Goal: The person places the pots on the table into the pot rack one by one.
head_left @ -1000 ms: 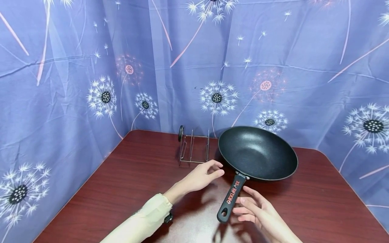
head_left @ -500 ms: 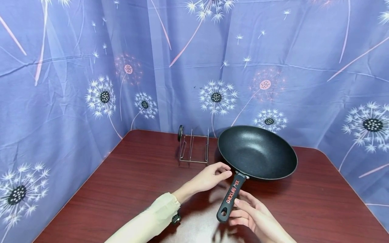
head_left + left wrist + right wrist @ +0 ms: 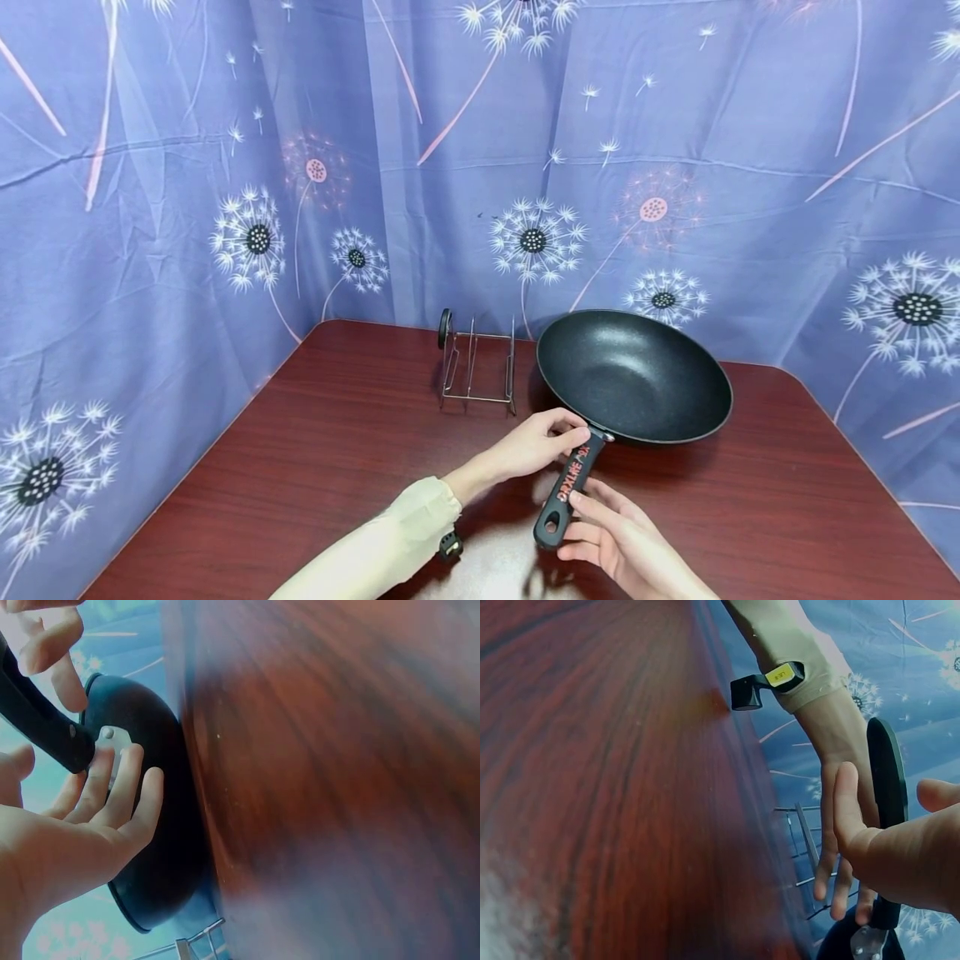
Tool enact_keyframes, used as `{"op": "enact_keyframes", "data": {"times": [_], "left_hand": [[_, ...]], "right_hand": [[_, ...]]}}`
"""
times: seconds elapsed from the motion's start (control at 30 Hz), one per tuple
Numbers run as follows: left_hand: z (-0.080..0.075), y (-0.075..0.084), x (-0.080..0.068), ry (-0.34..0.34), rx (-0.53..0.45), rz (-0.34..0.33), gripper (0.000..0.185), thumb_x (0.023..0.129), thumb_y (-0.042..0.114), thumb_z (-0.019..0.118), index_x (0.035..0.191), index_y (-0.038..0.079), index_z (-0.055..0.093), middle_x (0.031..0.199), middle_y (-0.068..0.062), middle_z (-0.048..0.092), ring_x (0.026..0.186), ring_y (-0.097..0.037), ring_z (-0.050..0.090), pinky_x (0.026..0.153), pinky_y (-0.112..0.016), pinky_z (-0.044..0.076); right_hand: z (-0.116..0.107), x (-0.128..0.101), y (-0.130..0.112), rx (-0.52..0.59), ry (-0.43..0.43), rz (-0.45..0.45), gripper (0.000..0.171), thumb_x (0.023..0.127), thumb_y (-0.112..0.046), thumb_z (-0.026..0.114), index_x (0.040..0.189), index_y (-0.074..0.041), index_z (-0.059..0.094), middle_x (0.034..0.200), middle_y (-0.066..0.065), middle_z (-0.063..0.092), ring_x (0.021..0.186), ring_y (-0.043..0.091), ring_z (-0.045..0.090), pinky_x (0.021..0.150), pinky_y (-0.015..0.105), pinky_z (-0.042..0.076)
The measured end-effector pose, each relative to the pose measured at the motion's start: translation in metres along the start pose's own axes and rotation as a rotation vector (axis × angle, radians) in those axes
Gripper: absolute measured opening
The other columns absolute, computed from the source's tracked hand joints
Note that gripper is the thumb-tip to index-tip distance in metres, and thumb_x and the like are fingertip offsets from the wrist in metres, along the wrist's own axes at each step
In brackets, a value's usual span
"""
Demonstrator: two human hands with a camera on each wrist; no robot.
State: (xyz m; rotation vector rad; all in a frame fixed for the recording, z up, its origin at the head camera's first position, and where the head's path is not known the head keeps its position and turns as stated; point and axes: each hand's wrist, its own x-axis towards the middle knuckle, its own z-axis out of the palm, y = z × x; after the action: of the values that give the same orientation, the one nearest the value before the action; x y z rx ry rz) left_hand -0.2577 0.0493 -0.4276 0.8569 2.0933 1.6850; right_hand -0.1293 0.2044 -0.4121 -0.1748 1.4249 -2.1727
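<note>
A black wok-style frying pan (image 3: 633, 375) stands on the table with its handle (image 3: 558, 508) pointing toward me. Red lettering runs along the handle. My left hand (image 3: 528, 446) is at the pan end, thumb over the handle. In the left wrist view, its extended fingers (image 3: 124, 787) reach underneath, right by the metal bracket (image 3: 112, 739). Near the handle's free end is my right hand (image 3: 618, 533), thumb at its edge and fingers loosely bent below. A gap shows between that thumb (image 3: 937, 795) and the handle in the right wrist view.
A wire rack (image 3: 480, 398) with a black round piece at its left end stands behind my left hand, left of the pan. The reddish-brown table (image 3: 322, 433) meets a blue dandelion-patterned curtain (image 3: 450, 208) at the back and sides.
My left hand has moved right, from beside the handle to its pan end. The right hand has shifted slightly left, closer under the handle. The pan has stayed in place.
</note>
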Motion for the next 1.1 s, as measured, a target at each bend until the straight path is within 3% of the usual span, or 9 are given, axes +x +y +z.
{"op": "enact_keyframes", "data": {"times": [0.2, 0.37, 0.57, 0.7, 0.87, 1.1], "left_hand": [[-0.001, -0.001, 0.0, -0.001, 0.028, -0.009, 0.025, 0.1, 0.03, 0.059, 0.117, 0.012, 0.066, 0.098, -0.001, 0.067, 0.079, -0.005, 0.061, 0.075, -0.03, 0.058], [-0.001, -0.003, 0.002, 0.009, 0.061, -0.029, 0.029, 0.1, 0.034, 0.06, 0.118, 0.012, 0.065, 0.097, 0.001, 0.068, 0.075, -0.006, 0.06, 0.071, -0.027, 0.055], [0.001, -0.004, 0.004, 0.009, 0.016, -0.109, 0.032, 0.099, 0.037, 0.061, 0.12, 0.013, 0.063, 0.105, 0.001, 0.069, 0.079, -0.007, 0.064, 0.074, -0.031, 0.058], [0.003, -0.003, 0.006, 0.006, -0.019, -0.163, 0.036, 0.098, 0.038, 0.062, 0.122, 0.013, 0.063, 0.105, 0.0, 0.07, 0.081, -0.01, 0.065, 0.073, -0.032, 0.059], [0.007, -0.003, 0.009, -0.015, -0.096, -0.197, 0.038, 0.097, 0.037, 0.063, 0.123, 0.009, 0.063, 0.097, -0.001, 0.072, 0.08, -0.009, 0.065, 0.07, -0.03, 0.058], [0.012, -0.002, 0.012, -0.083, -0.186, -0.196, 0.032, 0.098, 0.034, 0.063, 0.118, 0.01, 0.061, 0.097, -0.007, 0.076, 0.086, -0.013, 0.07, 0.069, -0.027, 0.058]], "right_hand": [[0.001, 0.002, 0.001, 0.047, -0.031, 0.0, 0.038, 0.107, -0.02, 0.043, 0.139, -0.007, 0.027, 0.112, 0.0, 0.072, 0.092, 0.012, 0.073, 0.088, 0.031, 0.058], [0.003, 0.005, 0.002, 0.052, -0.039, -0.009, 0.034, 0.107, -0.02, 0.042, 0.137, -0.008, 0.031, 0.12, 0.001, 0.07, 0.096, 0.013, 0.072, 0.088, 0.031, 0.058], [0.008, 0.01, 0.004, 0.016, 0.025, -0.011, 0.062, 0.107, -0.022, 0.046, 0.152, -0.002, 0.008, 0.12, 0.002, 0.07, 0.096, 0.012, 0.072, 0.089, 0.031, 0.058], [0.012, 0.011, 0.006, -0.02, 0.069, -0.027, 0.074, 0.106, -0.022, 0.047, 0.154, 0.002, -0.004, 0.117, 0.001, 0.07, 0.096, 0.011, 0.072, 0.087, 0.031, 0.058], [0.016, 0.012, 0.007, -0.027, 0.094, -0.034, 0.077, 0.105, -0.02, 0.048, 0.155, 0.001, -0.007, 0.114, -0.002, 0.069, 0.094, 0.009, 0.071, 0.086, 0.029, 0.058], [0.016, 0.011, 0.013, -0.038, 0.055, -0.101, 0.073, 0.105, -0.014, 0.046, 0.152, 0.004, -0.006, 0.112, -0.001, 0.068, 0.093, 0.01, 0.071, 0.084, 0.028, 0.058]]}}
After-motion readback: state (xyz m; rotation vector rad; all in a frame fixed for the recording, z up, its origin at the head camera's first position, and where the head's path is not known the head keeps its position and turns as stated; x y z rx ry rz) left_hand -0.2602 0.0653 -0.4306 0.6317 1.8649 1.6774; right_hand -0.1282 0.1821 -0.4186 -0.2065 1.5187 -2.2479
